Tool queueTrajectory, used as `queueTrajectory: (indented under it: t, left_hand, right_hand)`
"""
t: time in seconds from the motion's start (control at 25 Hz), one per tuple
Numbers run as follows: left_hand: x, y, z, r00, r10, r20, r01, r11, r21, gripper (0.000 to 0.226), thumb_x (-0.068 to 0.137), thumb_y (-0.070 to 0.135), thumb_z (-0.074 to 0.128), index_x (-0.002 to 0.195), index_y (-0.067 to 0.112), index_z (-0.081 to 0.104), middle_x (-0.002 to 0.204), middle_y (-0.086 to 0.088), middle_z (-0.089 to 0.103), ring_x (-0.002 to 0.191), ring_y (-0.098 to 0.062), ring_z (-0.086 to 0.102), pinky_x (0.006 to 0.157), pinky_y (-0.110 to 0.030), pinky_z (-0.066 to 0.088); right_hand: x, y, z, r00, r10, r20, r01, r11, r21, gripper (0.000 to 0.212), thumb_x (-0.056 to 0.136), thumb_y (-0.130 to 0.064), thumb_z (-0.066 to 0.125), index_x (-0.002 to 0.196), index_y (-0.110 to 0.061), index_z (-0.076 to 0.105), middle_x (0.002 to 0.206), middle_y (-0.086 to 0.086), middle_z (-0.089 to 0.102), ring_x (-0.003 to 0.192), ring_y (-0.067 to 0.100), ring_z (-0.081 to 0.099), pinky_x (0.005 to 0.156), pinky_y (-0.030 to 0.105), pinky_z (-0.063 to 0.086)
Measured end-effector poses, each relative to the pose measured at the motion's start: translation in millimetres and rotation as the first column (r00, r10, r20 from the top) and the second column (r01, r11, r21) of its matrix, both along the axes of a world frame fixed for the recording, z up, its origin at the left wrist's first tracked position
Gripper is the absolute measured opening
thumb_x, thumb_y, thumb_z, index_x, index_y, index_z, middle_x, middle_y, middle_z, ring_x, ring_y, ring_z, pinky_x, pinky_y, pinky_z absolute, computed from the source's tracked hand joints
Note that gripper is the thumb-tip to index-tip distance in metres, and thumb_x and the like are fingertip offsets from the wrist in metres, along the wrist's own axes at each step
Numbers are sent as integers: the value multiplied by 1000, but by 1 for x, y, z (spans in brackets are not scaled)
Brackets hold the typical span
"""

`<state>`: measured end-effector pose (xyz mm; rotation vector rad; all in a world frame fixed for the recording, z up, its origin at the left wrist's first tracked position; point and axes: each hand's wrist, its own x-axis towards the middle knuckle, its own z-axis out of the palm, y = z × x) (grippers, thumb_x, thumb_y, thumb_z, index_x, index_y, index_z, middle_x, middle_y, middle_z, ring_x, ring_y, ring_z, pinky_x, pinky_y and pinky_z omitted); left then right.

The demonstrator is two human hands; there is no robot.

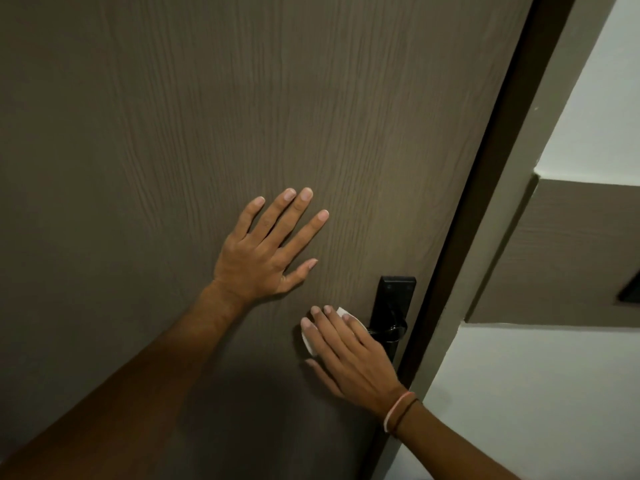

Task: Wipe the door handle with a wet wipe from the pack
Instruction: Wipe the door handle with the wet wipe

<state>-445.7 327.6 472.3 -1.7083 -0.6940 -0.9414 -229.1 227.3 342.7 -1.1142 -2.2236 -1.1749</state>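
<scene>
My left hand [263, 251] is flat on the brown door [173, 116] with the fingers spread wide, holding nothing. My right hand [346, 355] lies over the white wet wipe [308, 342], fingers out straight, pressing it on the black door handle [388, 332]. The handle's lever is mostly hidden under my hand. I wear thin bands [398, 408] on that wrist. A dark door frame [485, 202] and a pale wall [554, 393] are on the right.
</scene>
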Motion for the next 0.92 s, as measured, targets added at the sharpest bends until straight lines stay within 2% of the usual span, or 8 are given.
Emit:
queueTrajectory:
  t: [0.2,0.28,0.36,0.48,0.6,0.68,0.8,0.92]
  left_hand:
    - [1,0,-2,1000,9,5,-9,1000,11,78,102,62,49,167,23,29,177,-11,8,164,-28,11,134,-48,6]
    - [1,1,-2,1000,8,8,-8,1000,15,79,102,62,48,167,22,28,177,-11,8,164,-28,11,134,-48,6]
    - [1,1,-2,1000,9,17,-9,1000,15,79,102,62,49,167,22,28,177,-11,8,164,-28,11,134,-48,6]
    - [0,1,-1,1000,12,19,-13,1000,26,78,102,61,50,166,22,31,177,-11,11,164,-28,14,134,-48,8]
    - [0,0,-1,1000,12,8,-12,1000,21,77,102,61,49,166,22,31,177,-11,10,164,-28,14,133,-49,9]
    - [1,-1,-1,1000,8,4,-8,1000,19,77,103,61,48,166,22,30,177,-11,9,164,-28,12,132,-49,10]
    - [2,0,-2,1000,2,0,-2,1000,9,78,103,61,47,167,22,27,177,-11,6,164,-28,9,132,-49,10]
    - [1,-1,-1,1000,-4,-1,4,1000,-8,78,104,60,47,168,22,25,177,-12,7,164,-27,7,132,-50,10]
  right_hand:
    - [53,-12,2,996,-76,-54,74,997,-38,82,101,-56,44,162,-7,16,149,16,43,139,32,40,130,42,1]
    - [68,-18,7,991,-98,-95,91,993,-78,76,100,-57,44,157,-9,29,147,14,45,138,32,40,130,42,4]
    - [71,-25,5,975,-117,-190,97,989,-112,78,99,-57,47,157,-9,29,154,15,40,148,32,33,129,41,10]
    - [57,-36,-5,909,-147,-391,99,985,-140,85,99,-58,47,162,-10,15,163,17,27,158,30,15,129,44,15]
    - [36,-37,-9,797,-171,-579,102,983,-151,81,98,-63,42,155,-7,29,159,14,32,151,31,26,119,53,27]
    - [23,-33,-7,744,-185,-642,121,982,-143,80,97,-66,40,150,-5,35,156,13,36,146,32,32,120,50,29]
    - [17,-30,-6,771,-215,-600,178,977,-122,80,95,-69,38,144,-6,44,149,16,47,142,34,37,128,40,18]
    - [16,-28,3,852,-228,-471,202,974,-107,71,95,-70,34,123,-10,61,121,14,70,121,31,56,117,42,27]
